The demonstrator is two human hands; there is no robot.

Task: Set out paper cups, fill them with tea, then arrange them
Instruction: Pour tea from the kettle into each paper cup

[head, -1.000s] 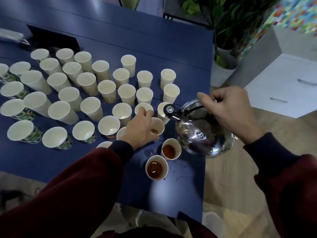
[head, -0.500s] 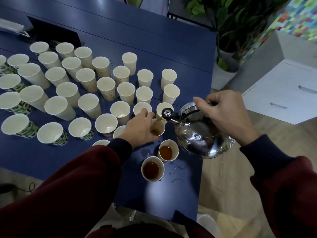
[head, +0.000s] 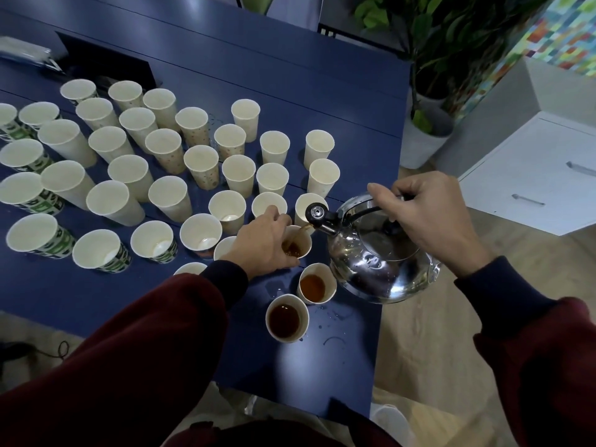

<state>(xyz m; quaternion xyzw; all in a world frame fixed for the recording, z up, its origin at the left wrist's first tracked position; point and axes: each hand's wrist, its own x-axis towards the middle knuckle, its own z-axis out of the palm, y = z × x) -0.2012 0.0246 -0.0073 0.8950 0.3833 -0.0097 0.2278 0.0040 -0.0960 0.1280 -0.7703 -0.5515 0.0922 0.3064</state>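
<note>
Across the left of the blue surface (head: 290, 75), empty cups (head: 129, 175) are standing upright in loose rows, many nearly rim to rim. A few are showing a trace of liquid at the bottom.

Toward the near right corner, the left hand (head: 264, 243) is closing its grip around the cup being filled (head: 300, 241), fingers curled on the wall. Cannot tell whether the cup is lifted or resting.

A thin tea stream (head: 303, 232) is arcing from the spout and landing close to the far rim. Two filled cups (head: 314, 287) are sitting just nearer the person, among wet drops (head: 333, 321).

The steel kettle (head: 377, 266) is tilting leftward, its belly hanging close by the farther filled cup. The right hand (head: 432, 217) is holding its grip on the black handle.

Risks, as judged:
- The stream is running near the rim, so a small wobble could send tea over the fingers.
- A heavier tilt could flood the light cup.
- Lowering the kettle could knock the filled cup beside it.
- The wet surface could let cups slide toward the edge.
</note>
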